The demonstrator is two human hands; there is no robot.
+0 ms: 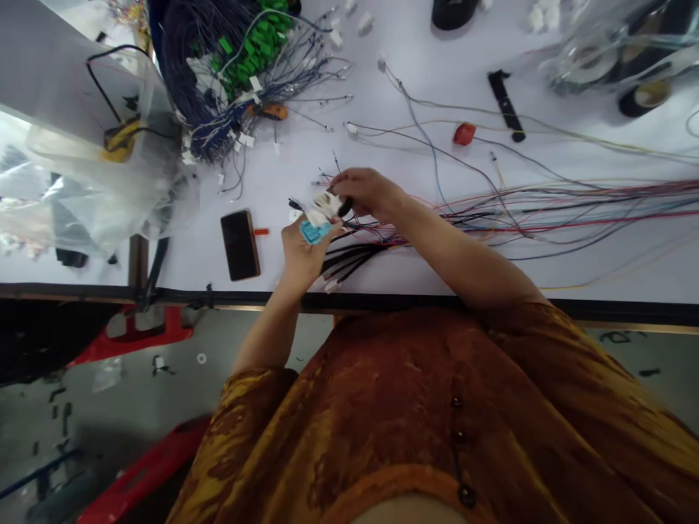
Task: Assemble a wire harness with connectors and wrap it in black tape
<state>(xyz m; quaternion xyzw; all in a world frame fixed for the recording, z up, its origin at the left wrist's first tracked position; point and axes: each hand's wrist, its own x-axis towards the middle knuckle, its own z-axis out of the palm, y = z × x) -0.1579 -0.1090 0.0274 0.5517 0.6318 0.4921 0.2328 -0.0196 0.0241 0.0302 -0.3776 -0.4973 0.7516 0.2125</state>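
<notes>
Near the table's front edge, my left hand (301, 251) is closed around a connector housing with a light-blue part (315, 232) and a white part (324, 207). My right hand (367, 192) meets it from the right, its fingers pinched at a dark wire or sleeve beside the white part; the exact grip is hidden. From under both hands a long bundle of thin wires (568, 195), red, black, blue and yellow, runs off to the right. Several black-sleeved wires (354, 256) with a white connector (332, 287) at one end lie below my hands.
A phone (241, 245) lies left of my hands. Behind it sits a large heap of dark blue wires (188, 65) with green connectors (256, 54). A red piece (464, 134), a black strip (507, 106) and tape rolls (644, 96) lie towards the back right. Plastic bags (158, 178) stand at left.
</notes>
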